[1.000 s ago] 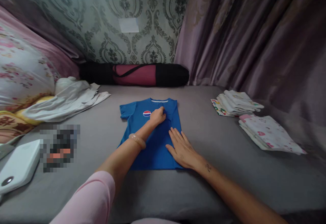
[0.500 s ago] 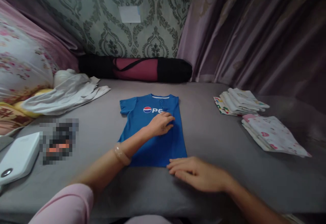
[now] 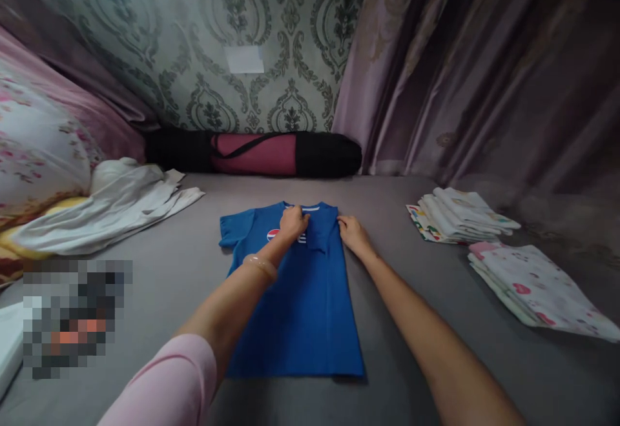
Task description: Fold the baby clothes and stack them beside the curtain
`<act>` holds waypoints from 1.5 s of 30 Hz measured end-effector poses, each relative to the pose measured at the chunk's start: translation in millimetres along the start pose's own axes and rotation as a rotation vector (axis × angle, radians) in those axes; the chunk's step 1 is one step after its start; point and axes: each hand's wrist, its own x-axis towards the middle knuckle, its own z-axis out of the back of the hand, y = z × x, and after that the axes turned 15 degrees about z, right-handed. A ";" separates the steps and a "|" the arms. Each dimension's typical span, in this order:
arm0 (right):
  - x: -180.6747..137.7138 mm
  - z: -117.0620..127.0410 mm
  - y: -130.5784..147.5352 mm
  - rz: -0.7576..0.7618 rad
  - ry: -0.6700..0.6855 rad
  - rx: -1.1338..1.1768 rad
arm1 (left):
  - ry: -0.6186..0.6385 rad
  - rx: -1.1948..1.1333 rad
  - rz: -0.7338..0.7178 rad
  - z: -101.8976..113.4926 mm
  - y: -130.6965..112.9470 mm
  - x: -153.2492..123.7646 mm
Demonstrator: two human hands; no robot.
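A blue T-shirt with a round red, white and blue logo lies flat on the grey bed sheet, its right side folded in. My left hand rests near the collar over the logo, fingers curled on the fabric. A pale bangle sits on that wrist. My right hand is at the shirt's upper right corner, fingers closed on the folded edge by the sleeve.
Two stacks of folded white printed cloths lie at the right. A heap of white garments and floral bedding are at the left. A black and red rolled bag lies against the wall. Curtains hang at the right.
My right hand has gone from the shirt's bottom hem up to its upper right corner. My left hand has slid back up toward the collar. The camera has come closer to the shirt.
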 end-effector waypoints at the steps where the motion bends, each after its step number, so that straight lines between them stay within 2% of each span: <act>1: 0.5 -1.7 2.7 -0.004 0.007 -0.038 | 0.000 -0.002 0.006 -2.7 -0.4 2.2; 6: -1.2 -8.3 13.5 -0.027 0.058 -0.252 | -0.041 -0.021 -0.008 -5.3 -0.8 2.0; 9: 0.1 -13.1 16.9 -0.027 0.063 -0.298 | -0.108 -0.020 -0.042 -3.3 2.7 -0.7; 14: 7.9 -14.2 17.6 -0.050 0.072 -0.299 | -0.089 0.060 -0.046 2.9 8.4 -1.9; 16: 11.9 -8.9 13.9 -0.066 0.110 -0.247 | -0.148 0.112 -0.090 10.5 5.8 -12.8; 18: 14.6 -3.1 8.5 -0.048 0.111 -0.193 | -0.177 0.159 -0.224 19.1 1.6 -37.0; 19: 14.9 -1.4 5.9 0.000 0.094 -0.166 | -0.141 0.174 -0.325 22.4 0.2 -53.8; 22: 10.4 -5.9 2.8 0.256 0.075 -0.074 | 0.143 0.205 -0.725 21.8 3.2 -112.5; 24: 4.3 -16.1 5.6 0.361 0.154 -0.030 | 0.172 0.202 -0.787 13.0 11.3 -146.3; 26: -0.6 -27.3 11.0 0.360 0.233 -0.049 | 0.196 0.206 -0.763 2.1 21.2 -167.8; 30: 3.5 -40.5 18.8 0.322 0.273 -0.147 | 0.268 0.208 -0.733 -8.3 34.5 -180.3; 36: 31.1 -44.6 16.1 0.279 0.242 -0.232 | 0.313 0.190 -0.782 5.1 36.1 -190.0; 45: 59.6 -53.4 24.3 0.133 0.181 -0.264 | 0.514 0.165 -1.032 34.0 32.8 -205.9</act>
